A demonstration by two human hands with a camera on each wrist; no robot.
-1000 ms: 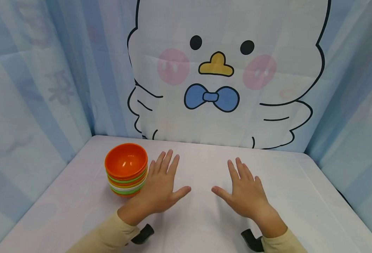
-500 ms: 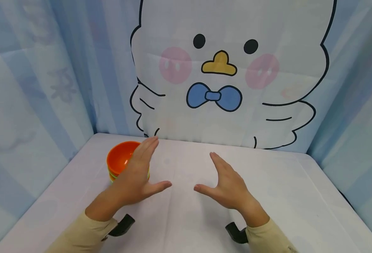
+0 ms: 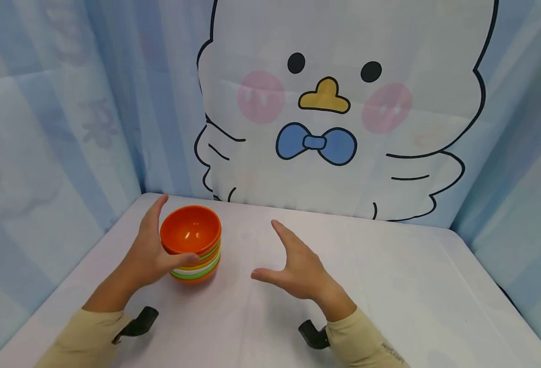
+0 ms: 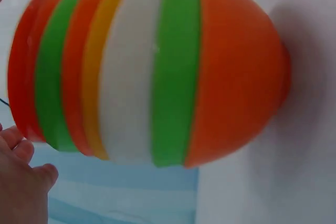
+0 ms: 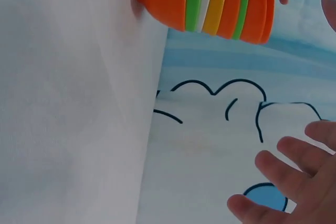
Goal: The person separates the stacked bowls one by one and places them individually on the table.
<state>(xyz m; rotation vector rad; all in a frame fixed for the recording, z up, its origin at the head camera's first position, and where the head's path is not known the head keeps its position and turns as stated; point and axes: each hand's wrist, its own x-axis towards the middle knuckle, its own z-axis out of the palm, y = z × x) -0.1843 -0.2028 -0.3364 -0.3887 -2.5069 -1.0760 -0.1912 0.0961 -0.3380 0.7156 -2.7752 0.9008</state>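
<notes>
A stack of several nested bowls [image 3: 192, 230], orange, green, yellow and white, stands upright on the left part of the table, the top orange bowl facing up. My left hand [image 3: 146, 255] is at its left side, fingers extended along the far left and thumb spread across the front; whether the skin touches the bowls is unclear. The left wrist view shows the bowl stack [image 4: 128, 72] close up. My right hand [image 3: 300, 266] hovers right of the stack, apart from it, with thumb and fingers spread. In the right wrist view its fingers [image 5: 283, 177] are extended and hold nothing.
A white-covered table [image 3: 390, 296] extends to the right of the bowls. Blue patterned curtains [image 3: 54, 153] enclose it at both sides, and a backdrop [image 3: 316, 179] with a cartoon bird hangs behind its far edge. A black curved piece [image 3: 313, 335] sticks out at each cuff.
Both hands have moved left. The left hand passed over the bowl stack to its left side, and the right hand came nearer to the stack. The bowls stay standing in place.
</notes>
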